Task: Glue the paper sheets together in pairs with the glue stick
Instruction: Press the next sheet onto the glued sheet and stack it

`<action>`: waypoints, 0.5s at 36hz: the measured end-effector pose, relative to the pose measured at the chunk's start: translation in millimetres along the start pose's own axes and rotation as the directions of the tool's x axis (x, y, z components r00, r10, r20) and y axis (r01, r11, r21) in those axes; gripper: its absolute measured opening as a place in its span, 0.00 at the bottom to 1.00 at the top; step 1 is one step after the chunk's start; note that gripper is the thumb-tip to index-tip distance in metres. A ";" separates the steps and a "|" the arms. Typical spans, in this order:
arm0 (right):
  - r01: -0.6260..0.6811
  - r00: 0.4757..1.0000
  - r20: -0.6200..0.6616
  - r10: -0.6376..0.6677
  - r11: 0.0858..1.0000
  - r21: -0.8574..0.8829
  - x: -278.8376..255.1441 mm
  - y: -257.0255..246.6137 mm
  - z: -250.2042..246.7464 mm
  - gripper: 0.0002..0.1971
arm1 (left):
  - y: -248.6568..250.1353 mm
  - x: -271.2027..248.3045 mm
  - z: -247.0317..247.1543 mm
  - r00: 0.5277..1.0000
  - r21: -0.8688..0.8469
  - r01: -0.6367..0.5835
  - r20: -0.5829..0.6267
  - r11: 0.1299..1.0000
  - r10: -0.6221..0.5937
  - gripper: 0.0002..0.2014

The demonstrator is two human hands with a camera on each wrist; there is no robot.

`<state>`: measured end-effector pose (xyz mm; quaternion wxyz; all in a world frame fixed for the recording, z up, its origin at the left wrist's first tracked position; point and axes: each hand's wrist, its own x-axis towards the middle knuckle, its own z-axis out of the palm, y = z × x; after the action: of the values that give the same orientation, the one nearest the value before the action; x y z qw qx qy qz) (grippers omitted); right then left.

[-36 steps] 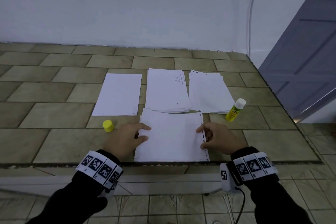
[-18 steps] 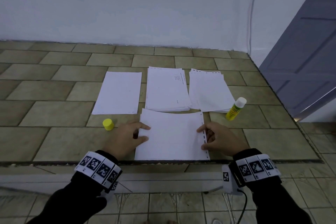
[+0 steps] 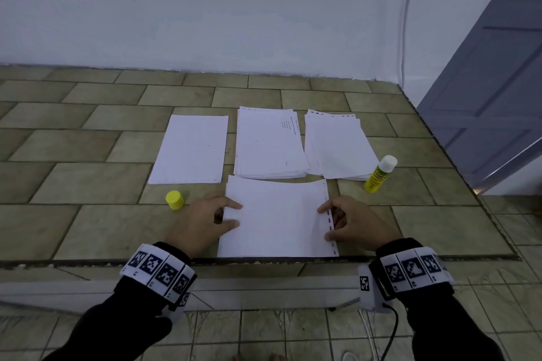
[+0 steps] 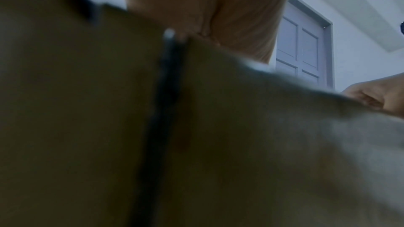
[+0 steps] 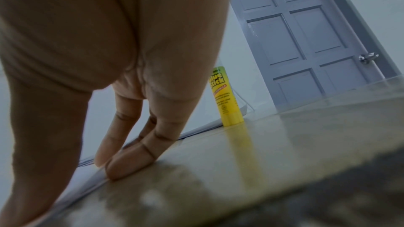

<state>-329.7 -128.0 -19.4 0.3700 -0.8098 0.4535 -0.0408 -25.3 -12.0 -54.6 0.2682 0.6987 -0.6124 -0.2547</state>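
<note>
Left fingers: our left hand (image 3: 202,221) lays forefinger and thumb, nearly straight, flat on the left edge of the near sheet (image 3: 277,218); we cannot tell whether anything is pinched.
Right fingers: our right hand (image 3: 356,221) has its fingers (image 5: 133,160) pressed down at the sheet's right edge, beside the row of punched holes; thumb and forefinger lie on the paper.
Near sheet: it lies flat at the front edge of the tiled counter (image 3: 88,184), its far edge slightly bowed and touching the middle stack (image 3: 269,143).
Other paper: we see a single sheet (image 3: 190,149) to the left and a fanned right stack (image 3: 337,146).
Glue stick: it stands upright, (image 3: 379,174) uncapped, just beside the right stack, apart from our right hand.
Cap: the yellow cap (image 3: 174,200) sits near our left hand, not touching it.
Surroundings: a grey door (image 5: 306,40) stands to the right.
</note>
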 end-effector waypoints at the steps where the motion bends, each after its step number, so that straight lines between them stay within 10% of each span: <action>1: 0.000 1.000 0.000 0.000 1.000 0.001 0.1 -0.3 0.0 0.23 | -0.5 0.0 0.1 1.000 -0.001 0.003 0.001 1.000 -0.003 0.18; 12: -0.029 1.000 0.007 0.030 0.999 -0.042 -1.4 -6.6 -1.0 0.23 | 0.9 -1.4 -1.5 1.000 -0.003 0.007 0.011 1.000 -0.007 0.16; 18: -0.081 0.996 0.014 0.090 0.950 -0.303 -1.4 -16.4 0.7 0.26 | 7.0 -0.6 -0.5 0.999 0.300 -0.007 -0.029 0.954 0.016 0.19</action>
<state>-318.7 -121.3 -9.0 0.2496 -0.8369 0.4839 0.0564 -30.1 -12.2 -49.5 0.1699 0.7315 -0.6439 -0.1465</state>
